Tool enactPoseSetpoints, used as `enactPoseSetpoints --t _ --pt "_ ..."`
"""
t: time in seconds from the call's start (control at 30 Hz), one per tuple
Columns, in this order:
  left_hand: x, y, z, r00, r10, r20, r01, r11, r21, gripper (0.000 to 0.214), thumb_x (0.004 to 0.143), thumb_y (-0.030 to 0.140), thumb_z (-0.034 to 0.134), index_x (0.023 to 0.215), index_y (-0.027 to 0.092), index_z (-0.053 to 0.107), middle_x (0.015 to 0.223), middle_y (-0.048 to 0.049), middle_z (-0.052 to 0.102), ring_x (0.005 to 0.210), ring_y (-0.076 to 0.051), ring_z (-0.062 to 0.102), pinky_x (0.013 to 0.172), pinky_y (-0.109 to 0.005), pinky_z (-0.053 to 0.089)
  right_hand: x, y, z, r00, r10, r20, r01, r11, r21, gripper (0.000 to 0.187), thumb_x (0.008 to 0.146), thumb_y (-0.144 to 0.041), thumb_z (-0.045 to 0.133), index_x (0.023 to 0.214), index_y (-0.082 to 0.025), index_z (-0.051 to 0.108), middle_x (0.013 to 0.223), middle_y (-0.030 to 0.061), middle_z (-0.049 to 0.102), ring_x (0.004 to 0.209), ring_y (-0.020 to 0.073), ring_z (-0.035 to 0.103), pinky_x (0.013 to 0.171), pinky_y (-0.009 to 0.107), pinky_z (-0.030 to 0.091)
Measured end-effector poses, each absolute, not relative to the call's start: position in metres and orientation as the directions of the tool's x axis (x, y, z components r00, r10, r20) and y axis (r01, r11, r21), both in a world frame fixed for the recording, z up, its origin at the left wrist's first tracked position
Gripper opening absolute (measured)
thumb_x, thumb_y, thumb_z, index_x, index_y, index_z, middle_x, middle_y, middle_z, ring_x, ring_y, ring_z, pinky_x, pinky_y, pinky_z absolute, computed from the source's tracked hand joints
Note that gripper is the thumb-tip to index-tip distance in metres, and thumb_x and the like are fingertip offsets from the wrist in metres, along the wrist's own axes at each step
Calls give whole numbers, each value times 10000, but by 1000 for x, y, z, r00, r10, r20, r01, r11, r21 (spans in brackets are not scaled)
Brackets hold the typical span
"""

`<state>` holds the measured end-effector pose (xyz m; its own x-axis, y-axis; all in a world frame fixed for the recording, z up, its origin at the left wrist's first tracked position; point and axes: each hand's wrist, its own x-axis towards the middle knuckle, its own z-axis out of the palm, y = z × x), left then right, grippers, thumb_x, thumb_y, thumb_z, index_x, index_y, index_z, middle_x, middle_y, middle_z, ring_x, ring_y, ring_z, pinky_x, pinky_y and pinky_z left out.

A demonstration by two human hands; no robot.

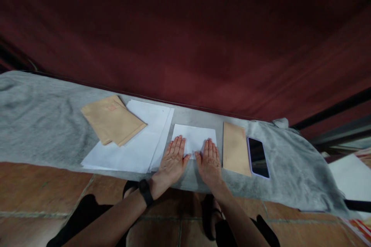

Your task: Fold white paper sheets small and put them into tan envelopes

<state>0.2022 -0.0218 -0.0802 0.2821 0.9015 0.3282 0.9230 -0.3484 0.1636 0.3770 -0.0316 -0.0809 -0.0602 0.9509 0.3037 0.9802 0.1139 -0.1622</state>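
Note:
A folded white sheet of paper [194, 136] lies on a grey cloth [43, 119] that covers a table. My left hand [173, 161] rests flat on the sheet's near left part, fingers stretched out and together. My right hand [209, 159] lies flat on its near right part, fingers also extended. Both thumbs point inward and almost meet. Nothing is held in either hand. A black watch [145, 192] sits on my left wrist.
Left of the hands lies a stack of white sheets [139, 142] with tan envelopes [113, 120] on top. To the right lie one tan envelope [235, 148] and a phone [257, 157], screen up. A dark red curtain [203, 38] hangs behind. Tiled floor [37, 193] below.

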Motion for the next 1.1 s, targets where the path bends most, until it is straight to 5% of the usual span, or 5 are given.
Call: enactPoseSetpoints --t 0.37,0.67,0.87,1.1 --pt "202 -27 -65 283 899 335 925 -348 152 633 1028 374 370 1562 50 266 1617 -199 331 1530 -281 245 1246 -486 262 383 -35 -80 -34 923 383 964 132 -232 695 1061 -463 310 1604 -52 171 1615 254 298 1492 355 318 1176 571 325" --pt "209 -40 -50 635 748 194 721 -663 199 615 1011 446 435 1511 91 390 1590 -174 395 1525 -235 277 1263 -452 199 380 -31 -70 -254 940 226 886 320 -335 600 1081 -423 175 1598 -125 241 1651 145 279 1540 226 222 1237 499 251" --pt "208 -41 -48 638 747 186 707 -664 244 631 1008 457 449 1493 57 396 1596 -180 383 1516 -238 298 1274 -425 156 386 -30 -79 -277 936 218 899 333 -285 633 1083 -441 141 1570 -71 303 1641 178 287 1542 235 212 1241 493 234" --pt "208 -44 -46 614 763 202 719 -647 255 640 1011 460 440 1511 69 365 1621 -175 334 1527 -256 265 1266 -428 179 389 -30 -84 -262 914 311 921 333 -201 637 1080 -439 192 1602 -74 195 1654 208 227 1540 287 210 1216 532 268"
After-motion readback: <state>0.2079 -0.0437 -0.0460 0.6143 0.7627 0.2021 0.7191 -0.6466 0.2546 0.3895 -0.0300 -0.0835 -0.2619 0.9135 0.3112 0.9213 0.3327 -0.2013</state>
